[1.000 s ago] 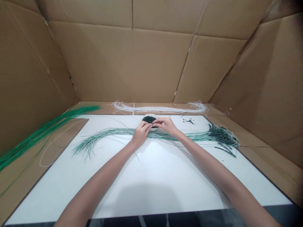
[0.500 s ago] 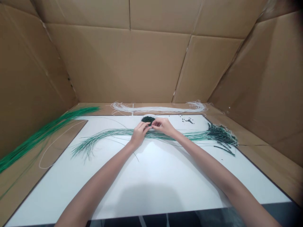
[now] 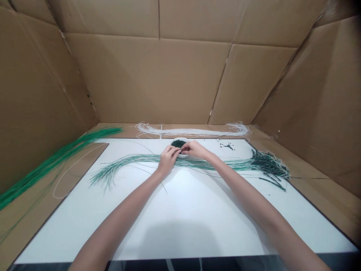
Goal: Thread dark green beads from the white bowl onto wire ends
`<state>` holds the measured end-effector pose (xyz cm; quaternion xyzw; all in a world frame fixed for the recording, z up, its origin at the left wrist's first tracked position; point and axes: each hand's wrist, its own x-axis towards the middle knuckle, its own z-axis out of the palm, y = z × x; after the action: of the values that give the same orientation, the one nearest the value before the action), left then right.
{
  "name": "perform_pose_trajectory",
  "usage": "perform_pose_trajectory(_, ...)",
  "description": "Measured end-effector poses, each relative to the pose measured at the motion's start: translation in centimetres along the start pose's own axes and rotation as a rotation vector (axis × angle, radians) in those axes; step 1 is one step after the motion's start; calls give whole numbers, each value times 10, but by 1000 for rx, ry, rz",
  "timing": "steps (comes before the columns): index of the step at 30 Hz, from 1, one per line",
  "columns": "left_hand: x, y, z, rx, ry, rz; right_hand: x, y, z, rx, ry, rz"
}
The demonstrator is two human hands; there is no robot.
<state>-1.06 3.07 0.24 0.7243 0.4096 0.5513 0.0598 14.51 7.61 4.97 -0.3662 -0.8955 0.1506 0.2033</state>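
My left hand (image 3: 167,159) and my right hand (image 3: 195,149) meet over the front of a white bowl (image 3: 183,155). Small dark green beads (image 3: 177,143) fill the bowl. Both hands are closed in a pinch, their fingertips almost touching; what lies between them is too small to make out. A thin dark strand (image 3: 138,142) curves across the board towards my left hand, but its end there is hidden. Beneath my wrists runs a long bundle of green strands (image 3: 126,158). Dark beaded lengths (image 3: 267,163) gather at the bundle's right end.
A bundle of white strands (image 3: 191,132) lies behind the white board (image 3: 180,210). Bright green strands (image 3: 62,154) stretch along the left, near a white loop (image 3: 56,184). Loose beads (image 3: 227,145) are scattered right of the bowl. Cardboard walls (image 3: 146,79) enclose the back and sides.
The whole view has shifted slightly to the right. My hands stay pinched together at the bowl, with only a small change at the fingertips.
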Motion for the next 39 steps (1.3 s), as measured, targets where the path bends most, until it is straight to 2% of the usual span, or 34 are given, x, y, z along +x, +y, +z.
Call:
perform_pose_trajectory(3,1,0,-2,-16,36,-50,13,-3,2,-91,-58,17)
perform_pose_trajectory(9,2,0,-4,-31,48,-127,15,-1,4,-103,-31,17)
perform_pose_trajectory(14,1,0,-4,-22,62,-156,0,6,2,100,126,48)
perform_pose_trajectory(18,1,1,-4,-15,58,-128,-9,9,6,265,187,66)
perform_pose_trajectory(28,1,4,-4,-7,-5,-90,-12,5,15,566,239,82)
perform_pose_trajectory(34,1,4,-3,-10,13,-96,-11,9,17,708,251,121)
perform_pose_trajectory(39,1,3,-3,-16,22,-100,-12,9,17,744,261,125)
